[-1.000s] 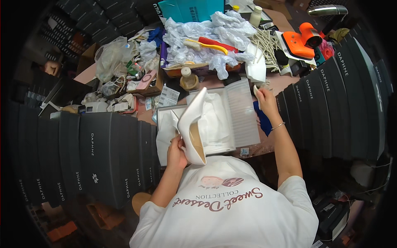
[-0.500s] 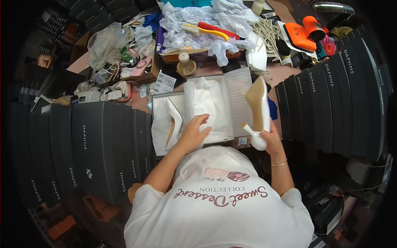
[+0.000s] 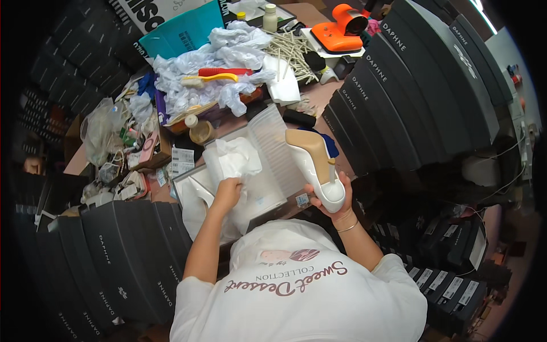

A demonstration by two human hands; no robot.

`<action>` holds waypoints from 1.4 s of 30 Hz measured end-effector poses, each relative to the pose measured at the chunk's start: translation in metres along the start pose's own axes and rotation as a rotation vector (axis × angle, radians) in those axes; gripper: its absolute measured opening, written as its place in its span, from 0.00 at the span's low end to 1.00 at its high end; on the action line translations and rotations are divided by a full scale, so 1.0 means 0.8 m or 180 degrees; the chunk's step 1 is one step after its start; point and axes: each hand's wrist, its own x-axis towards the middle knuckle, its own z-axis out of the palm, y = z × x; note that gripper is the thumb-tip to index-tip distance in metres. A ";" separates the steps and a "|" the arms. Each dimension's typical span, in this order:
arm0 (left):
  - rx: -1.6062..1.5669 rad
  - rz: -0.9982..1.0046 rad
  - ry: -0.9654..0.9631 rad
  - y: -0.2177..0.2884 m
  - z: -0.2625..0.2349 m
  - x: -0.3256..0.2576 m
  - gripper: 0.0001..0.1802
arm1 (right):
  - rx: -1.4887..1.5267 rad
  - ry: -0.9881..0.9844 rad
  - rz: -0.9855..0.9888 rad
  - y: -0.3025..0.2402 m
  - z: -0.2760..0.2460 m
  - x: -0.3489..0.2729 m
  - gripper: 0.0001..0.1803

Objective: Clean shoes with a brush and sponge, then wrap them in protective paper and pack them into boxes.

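Note:
My right hand grips a white high-heeled shoe by its heel end, with the tan sole and thin heel turned toward me. My left hand is closed on the lower edge of white tissue paper, bunched over an open shoebox. In the left part of the box lies the other white high-heeled shoe, partly hidden by my left forearm. A translucent ribbed sheet lies along the box's right side.
Stacks of dark shoeboxes rise at left and right. Beyond the open box are crumpled plastic wrap with brushes on it, a small bottle, and an orange tool. Bags and small items clutter the far left.
The view has swung to the right. My left hand has gone from spread fingers to closed on the tissue paper. The shoe in my right hand has turned and tilted left.

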 end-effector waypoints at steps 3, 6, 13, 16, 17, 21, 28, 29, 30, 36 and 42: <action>-0.0580 -0.0222 0.0139 0.005 -0.018 -0.021 0.10 | 0.0120 -0.0247 0.0049 0.003 0.005 0.008 0.34; -0.1206 -0.0566 0.0474 0.000 -0.019 -0.017 0.11 | 0.0053 -0.0315 0.0223 0.005 0.013 0.014 0.33; -0.1188 -0.0423 0.1982 0.042 -0.025 -0.004 0.10 | -0.0928 -0.0763 0.1165 -0.003 0.056 0.014 0.40; -0.1219 0.0026 0.2276 0.076 -0.051 0.001 0.07 | -0.2282 -0.0614 0.1870 -0.022 0.107 -0.003 0.42; -0.1221 0.0203 0.2308 0.091 -0.067 -0.005 0.07 | -0.2528 -0.0546 0.1717 -0.014 0.105 0.000 0.38; -0.1154 0.0791 0.2053 0.130 -0.095 -0.048 0.06 | -0.2777 -0.0091 0.1763 0.019 0.073 0.045 0.24; -0.0350 0.1322 0.1960 0.147 -0.078 -0.090 0.18 | -0.1485 0.0652 0.1130 0.074 0.037 0.051 0.25; -0.0358 0.1613 0.1940 0.160 -0.069 -0.085 0.19 | -0.1569 0.0760 0.0513 0.103 0.029 0.051 0.25; -0.0373 0.1874 0.1942 0.171 -0.058 -0.081 0.20 | -0.1660 0.0861 -0.0072 0.130 0.035 0.052 0.24; -0.0530 0.2381 0.1785 0.176 -0.032 -0.101 0.21 | -0.5136 -0.0835 -0.0915 0.122 -0.052 0.110 0.23; -0.0890 0.1981 0.1181 0.173 -0.010 -0.103 0.19 | -0.5092 -0.0753 -0.0908 0.144 -0.021 0.146 0.22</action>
